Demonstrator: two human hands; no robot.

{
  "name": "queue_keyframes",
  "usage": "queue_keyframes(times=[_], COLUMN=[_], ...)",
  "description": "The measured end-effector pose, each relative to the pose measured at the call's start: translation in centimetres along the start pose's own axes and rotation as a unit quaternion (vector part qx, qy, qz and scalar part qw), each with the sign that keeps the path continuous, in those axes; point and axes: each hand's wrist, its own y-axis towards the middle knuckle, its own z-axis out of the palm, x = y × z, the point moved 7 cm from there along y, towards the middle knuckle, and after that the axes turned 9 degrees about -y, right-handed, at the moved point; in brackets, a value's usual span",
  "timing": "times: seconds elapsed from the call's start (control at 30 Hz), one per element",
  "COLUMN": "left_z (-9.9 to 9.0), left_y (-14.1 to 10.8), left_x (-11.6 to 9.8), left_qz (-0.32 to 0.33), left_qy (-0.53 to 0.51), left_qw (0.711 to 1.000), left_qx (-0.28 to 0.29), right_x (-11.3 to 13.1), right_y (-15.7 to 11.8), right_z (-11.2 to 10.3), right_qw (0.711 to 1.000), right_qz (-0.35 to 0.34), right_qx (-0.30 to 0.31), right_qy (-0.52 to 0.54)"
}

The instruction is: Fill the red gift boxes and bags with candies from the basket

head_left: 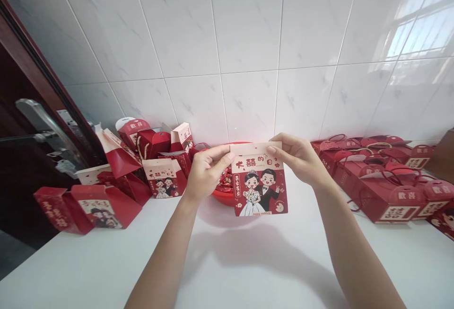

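Left hand (207, 172): pinches the upper left corner of the cartoon-couple gift box (260, 190), with the thumb on the front face and the fingers behind
Left grip: closes to about the thickness of the card, with hold of that box alone
Right hand (300, 157): pinches the upper right corner of the same box, also with the thumb in front and the fingers behind
Right grip: closes equally narrow, on the box edge alone
Position of held box: hangs upright between both hands, face towards the camera, over the white table (142, 252)
Print on held box: shows a bride in white and a groom in black on red, beneath a cream band with Chinese lettering
Depth of held box: cannot be told from this view
Red basin (225, 201): sits just behind the held box, partly covered by it, and contains red packets (227, 188)
Matching box (165, 183): stands near the left hand, among crowded red gift boxes (122, 160)
Cord-handled boxes (376, 190): stand in close rows to the right, near the tiled wall (248, 30), with cream panels on the near ends
Brown carton (441, 155): stands at the far right, cut off by the picture edge
Door (17, 167): borders the left side, with a metal lever handle (46, 119)
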Motion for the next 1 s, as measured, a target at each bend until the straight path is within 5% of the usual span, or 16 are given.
queue_keyframes(times=[0.53, 0.73, 0.87, 1.0], left_z=[0.4, 0.9, 0.8, -0.2], left_y=[-0.3, 0.1, 0.9, 1.9], left_x=[0.1, 1.5, 3.4, 6.1], left_qz=[0.021, -0.006, -0.036, -0.078], left_qy=[0.054, 0.092, 0.102, 0.128], left_qw=[0.998, 0.995, 0.993, 0.987], left_qx=[0.011, 0.027, 0.049, 0.058], right_x=[0.0, 0.1, 0.4, 0.4], right_y=[-0.1, -1.3, -4.7, -11.5], right_z=[-0.2, -1.5, -4.7, -8.8], right_qw=[0.999, 0.991, 0.964, 0.937], right_qz=[0.000, -0.009, -0.001, 0.084], right_qx=[0.021, 0.030, -0.044, -0.093], right_qy=[-0.032, -0.130, -0.263, -0.327])
